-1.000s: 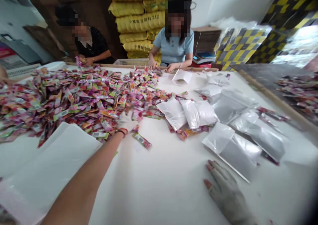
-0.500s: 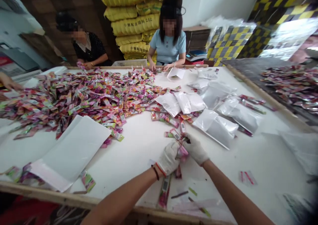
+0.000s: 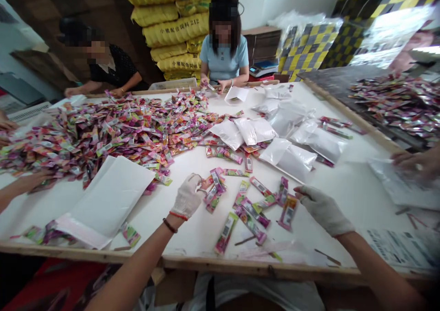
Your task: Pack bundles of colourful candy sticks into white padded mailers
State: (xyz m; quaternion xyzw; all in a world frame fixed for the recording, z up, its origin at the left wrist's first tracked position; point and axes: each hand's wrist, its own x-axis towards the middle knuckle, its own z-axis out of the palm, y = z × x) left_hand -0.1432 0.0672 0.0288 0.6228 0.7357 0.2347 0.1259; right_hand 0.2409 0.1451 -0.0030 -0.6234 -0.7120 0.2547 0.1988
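My left hand (image 3: 189,193), in a white glove with bare fingertips, is closed on a small bunch of colourful packets (image 3: 215,189) above the white table (image 3: 192,237). To the right, my gloved right hand (image 3: 321,205) reaches low over the table, its fingertips near an orange and purple packet (image 3: 288,211); whether it pinches anything is too small to tell. Several loose packets (image 3: 252,217) lie spread between my hands. Behind them rest filled white bags (image 3: 288,157). A stack of flat white bags (image 3: 106,201) lies left of my left hand.
A big heap of packets (image 3: 103,137) covers the table's left and back. Two people sit across the table. Another person's hand (image 3: 417,162) touches a white bag (image 3: 398,178) at the right; other hands reach in from the left. A wooden rim (image 3: 268,269) edges the table.
My hands have moved apart, the left one leftward with packets and the right one rightward. Loose packets now lie spread between them. A person's hand has appeared at the right.
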